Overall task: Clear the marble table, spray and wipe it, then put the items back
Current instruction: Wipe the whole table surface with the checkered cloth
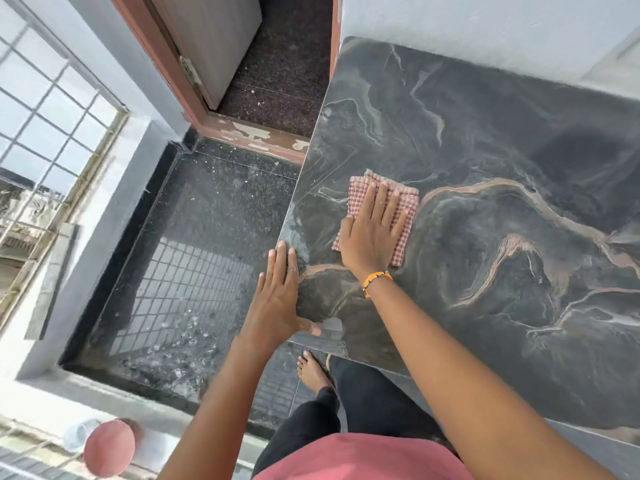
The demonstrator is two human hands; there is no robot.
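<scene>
The dark marble table (502,168) with pale brown veins fills the right of the head view, and nothing stands on it. A folded pink checked cloth (403,202) lies near its left edge. My right hand (372,233) presses flat on the cloth, fingers spread, an orange band at the wrist. My left hand (278,292) rests flat on the table's left edge near the front corner, with its thumb on the top and its fingers partly over the edge.
To the left lies a sunken dark floor area (194,258) with white specks. A doorway with a brown frame (249,133) is behind it. A pink round container (109,448) stands at the bottom left by a window grille (45,133). My bare foot (311,370) is below the table corner.
</scene>
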